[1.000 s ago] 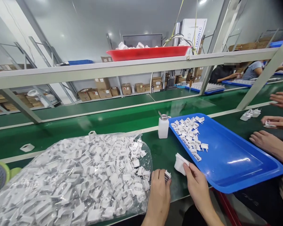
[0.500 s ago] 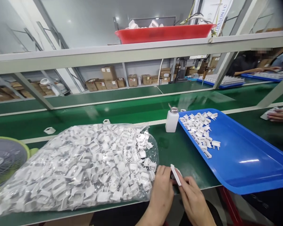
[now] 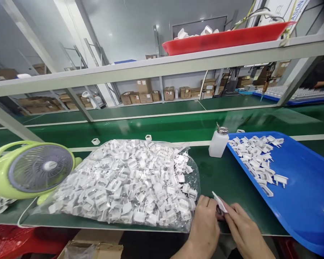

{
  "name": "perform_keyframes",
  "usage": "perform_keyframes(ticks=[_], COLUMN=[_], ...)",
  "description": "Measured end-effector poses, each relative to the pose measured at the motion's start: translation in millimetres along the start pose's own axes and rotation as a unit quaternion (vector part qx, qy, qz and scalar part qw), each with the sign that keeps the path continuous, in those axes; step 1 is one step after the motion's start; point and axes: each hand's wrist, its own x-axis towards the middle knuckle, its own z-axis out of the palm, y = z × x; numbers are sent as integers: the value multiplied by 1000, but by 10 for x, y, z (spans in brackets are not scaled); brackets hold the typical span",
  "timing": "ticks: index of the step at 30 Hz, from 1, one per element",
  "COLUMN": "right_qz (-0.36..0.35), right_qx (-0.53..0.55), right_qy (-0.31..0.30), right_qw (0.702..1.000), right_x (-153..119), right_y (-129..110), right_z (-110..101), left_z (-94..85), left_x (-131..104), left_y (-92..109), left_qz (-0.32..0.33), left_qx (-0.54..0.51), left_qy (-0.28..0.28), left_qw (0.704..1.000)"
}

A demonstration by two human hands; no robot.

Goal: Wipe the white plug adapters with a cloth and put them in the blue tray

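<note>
Fingers of left hand [image 3: 205, 225] closed on small part, mostly hidden; fingers of right hand [image 3: 244, 232] pinched on thin white wipe [image 3: 219, 202] pressed against it, just beside clear bag of white plastic plug parts [image 3: 126, 183] on green table [image 3: 221, 180]. Step judged: part being wiped. Next move judged to call for placing among cleaned parts in blue plastic tray [image 3: 307, 201].

White wipe cloth [image 3: 219, 202]: small, thin, folded piece, standing tilted on edge between the two hands at the near edge of the green bench, pinched by the fingertips. Small plug part [image 3: 219, 210]: mostly hidden beneath the cloth, dark where it shows, held just right of the clear bag's open mouth; shape cannot be told.
</note>
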Motion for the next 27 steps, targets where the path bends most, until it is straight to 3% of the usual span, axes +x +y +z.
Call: perform_keyframes(ticks=[4, 9, 11, 13, 15, 17, 20, 21, 23, 25, 27], right_qz=[1, 22, 60, 157, 306, 412, 422, 412, 404, 405, 405], right_qx=[10, 29, 73, 110, 141, 203, 351, 394, 463, 514, 537], right_qy=[-9, 23, 22, 51, 139, 227, 263, 264, 272, 284, 285], right_qw=[1000, 999, 995, 980, 931, 859, 793, 778, 741, 701, 683], right_x=[-103, -355, -415, -460, -486, -479, -409, -381, -338, -326, -347], right_y=[-86, -246, -260, -262, -299, -406, -667, -757, -909, -1012, -1080], right_z=[8, 3, -45, -99, -132, -139, -123, -117, -109, -97, -79], left_z=[-2, -44, -54, -69, -100, -152, -262, -301, -370, -414, -423], left_x=[-22, -29, -16, -7, -24, -82, -226, -275, -361, -422, -461], left_y=[43, 42, 26, 32, 79, 168, 317, 356, 404, 421, 431], left_qz=[-9, 12, 7, -7, -28, -47, -61, -52, -21, 14, 27], left_qx=[20, -55, -104, -158, -219, -311, -447, -447, -385, -301, -258], left_qy=[-6, 1, 11, 22, 28, 14, -26, -35, -28, 1, 37], left_qw=[1000, 998, 994, 987, 975, 949, 892, 892, 922, 954, 965])
